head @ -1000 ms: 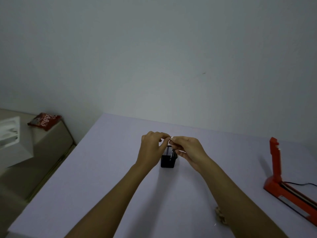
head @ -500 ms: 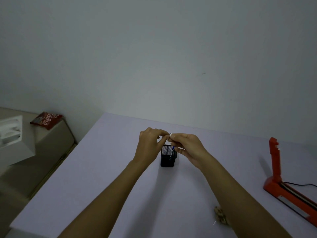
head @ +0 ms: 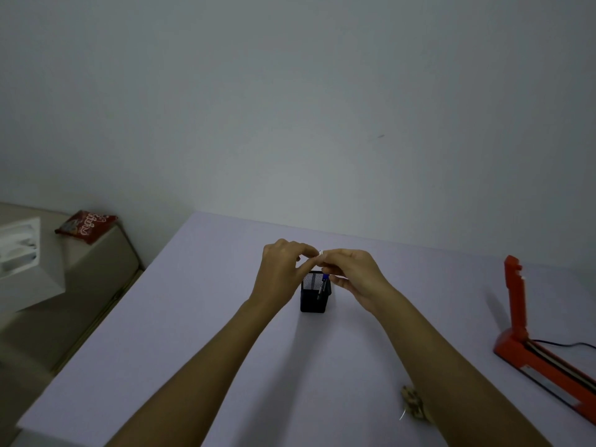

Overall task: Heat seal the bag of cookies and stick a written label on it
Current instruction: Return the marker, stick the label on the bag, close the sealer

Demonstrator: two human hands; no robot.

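Lilac table top [head: 200, 333], one, carrying one black mesh pen cup [head: 314, 296], upright, square in section, near the middle. One blue-capped pen [head: 322, 284] inside the cup, leaning a little, long axis close to vertical, cap up. Two hands raised just above the cup and meeting fingertip to fingertip: left hand [head: 281, 271] with thumb and forefinger pinching a small white label [head: 321, 252], right hand [head: 353, 274] pinching the same white scrap from the other side, remaining fingers curled under. Label tiny, held between the two pinches, well off the table; too small to tell its long axis, its facing, or any writing. One orange heat sealer [head: 532, 343] at the right edge of the table, well apart from the hands, arm lifted upright, base running toward the near right corner, one black cord [head: 567, 344] trailing off to the right. One bag of cookies [head: 414, 404] at the near edge, mostly hidden behind the right forearm, orientation not readable. One red snack packet [head: 86, 225] lying flat on a beige surface [head: 93, 285] to the left, beside one white box [head: 22, 253].
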